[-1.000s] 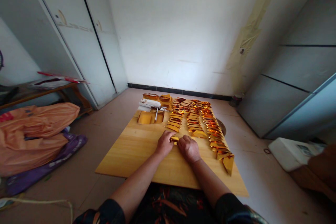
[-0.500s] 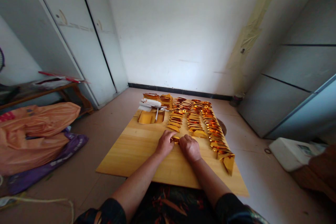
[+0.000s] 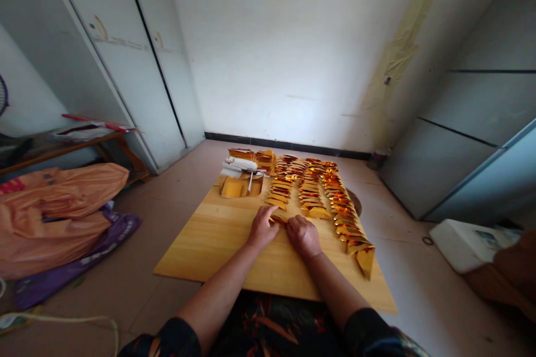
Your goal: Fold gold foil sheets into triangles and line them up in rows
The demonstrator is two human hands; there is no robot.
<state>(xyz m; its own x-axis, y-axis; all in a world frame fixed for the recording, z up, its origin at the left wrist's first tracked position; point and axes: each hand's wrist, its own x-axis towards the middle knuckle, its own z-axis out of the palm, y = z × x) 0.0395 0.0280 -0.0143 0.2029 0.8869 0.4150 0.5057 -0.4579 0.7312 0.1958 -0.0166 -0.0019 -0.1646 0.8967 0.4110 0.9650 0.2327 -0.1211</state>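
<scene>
With the right hand (image 3: pixel 303 236) gripping one end of the foil (image 3: pixel 280 220) over the board (image 3: pixel 209 245) and the left hand (image 3: pixel 263 227) curved at the other, its grip unclear, press lightly to limit stray creases.

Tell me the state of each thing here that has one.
Gold piece: partly hidden between the hands
Left hand: at the gold piece, thumb and forefinger apart, grip unclear
Right hand: curled on the gold piece
Rows of gold foil: folded
Wardrobe doors: shut
Tall grey unit: shut
Orange sheeting: crumpled
Purple bag: lying on the floor
</scene>
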